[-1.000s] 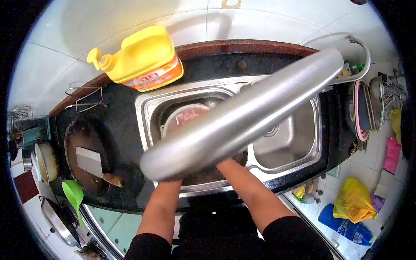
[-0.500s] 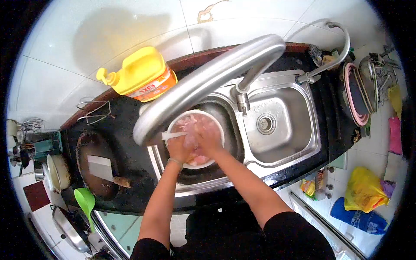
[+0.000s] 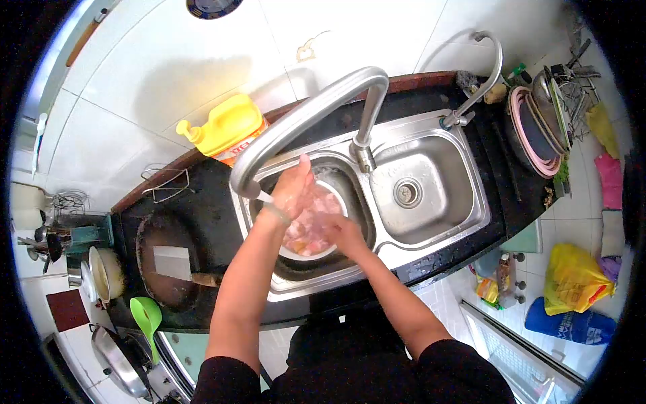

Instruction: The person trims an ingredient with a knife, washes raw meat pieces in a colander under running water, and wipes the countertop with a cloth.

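A white bowl of pale pink raw meat pieces in cloudy water stands in the left basin. My left hand is raised above the bowl's far left part, beside the running tap's spout, its fingers stretched out with nothing in them. A stream of water from the spout meets this hand near the wrist. At the bowl's right side, my right hand has its fingers down over the meat. Those fingers are blurred and partly hidden, so their grip does not show.
The tall steel faucet arches over the left basin. Right of it lies a second basin. A yellow detergent jug stands behind. A cleaver rests on a round board at left, near a green ladle.
My left hand has lifted out of the bowl towards the spout, and its fingers have straightened. My right hand has drawn back to the bowl's right side. The camera view has shifted.
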The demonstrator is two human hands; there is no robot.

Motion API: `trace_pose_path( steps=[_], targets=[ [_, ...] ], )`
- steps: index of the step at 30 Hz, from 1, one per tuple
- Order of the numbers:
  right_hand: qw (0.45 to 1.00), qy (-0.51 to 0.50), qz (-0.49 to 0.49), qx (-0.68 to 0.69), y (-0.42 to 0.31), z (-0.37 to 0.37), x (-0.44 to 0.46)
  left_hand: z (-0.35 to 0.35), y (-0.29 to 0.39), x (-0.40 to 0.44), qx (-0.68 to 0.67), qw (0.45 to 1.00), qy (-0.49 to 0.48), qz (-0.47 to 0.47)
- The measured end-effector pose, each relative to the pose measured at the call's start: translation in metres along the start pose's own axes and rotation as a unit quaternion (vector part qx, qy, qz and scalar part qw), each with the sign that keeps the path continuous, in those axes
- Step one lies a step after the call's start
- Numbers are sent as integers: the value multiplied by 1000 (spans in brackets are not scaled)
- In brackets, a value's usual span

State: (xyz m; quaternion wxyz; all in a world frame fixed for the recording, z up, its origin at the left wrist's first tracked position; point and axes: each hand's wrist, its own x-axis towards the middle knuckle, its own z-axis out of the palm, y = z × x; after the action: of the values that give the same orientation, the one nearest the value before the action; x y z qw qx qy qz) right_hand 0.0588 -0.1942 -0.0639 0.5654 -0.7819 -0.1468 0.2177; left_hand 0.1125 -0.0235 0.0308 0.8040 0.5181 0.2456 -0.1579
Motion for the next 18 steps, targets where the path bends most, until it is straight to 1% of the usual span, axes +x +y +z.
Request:
trace_pose_path(
  steps=[1, 3, 4, 5, 6, 7, 8, 9, 11, 12, 13, 14, 15, 17, 18],
  targets=[
    [999, -12, 50, 11, -12, -4, 2, -4, 4, -10, 3, 1000, 1, 4],
    [999, 6, 26, 28, -39, -3, 10, -17, 16, -34, 12, 998, -43, -42],
    [999, 23, 7, 43, -50, 1, 16, -12, 20, -49, 95, 995, 30, 25],
    [999, 20, 1, 45, -56, 9, 24, -21, 21, -58, 111, 992, 55, 37],
    [988, -1, 10, 155, -62, 20, 35, -28, 20, -65, 79, 992, 83, 57],
    [964, -24, 21, 262, -70, 30, 44, -36, 16, -73, 47, 990, 110, 77],
    [944, -43, 27, 325, -79, 39, 53, -57, 7, -81, 26, 991, 91, 95],
    [944, -49, 22, 325, -91, 47, 62, -58, 10, -92, -13, 989, 119, 87],
    [909, -66, 94, 400, -115, 58, 79, -69, 3, -111, -7, 979, 185, 91],
    [910, -73, 94, 398, -122, 63, 86, -73, -2, -119, -25, 976, 188, 105],
    [908, -108, 98, 392, -130, 68, 93, -77, -7, -127, -42, 973, 191, 120],
    [906, -143, 101, 386, -137, 72, 97, -81, -12, -135, -47, 970, 215, 102],
    [937, -150, 47, 311, -141, 72, 97, -83, -15, -141, -38, 969, 229, 81],
    [947, -199, -11, 253, -146, 70, 100, -87, -22, -153, -47, 968, 234, 73],
    [956, -246, -19, 157, -140, 63, 111, -89, -26, -155, -56, 967, 237, 70]
  ],
)
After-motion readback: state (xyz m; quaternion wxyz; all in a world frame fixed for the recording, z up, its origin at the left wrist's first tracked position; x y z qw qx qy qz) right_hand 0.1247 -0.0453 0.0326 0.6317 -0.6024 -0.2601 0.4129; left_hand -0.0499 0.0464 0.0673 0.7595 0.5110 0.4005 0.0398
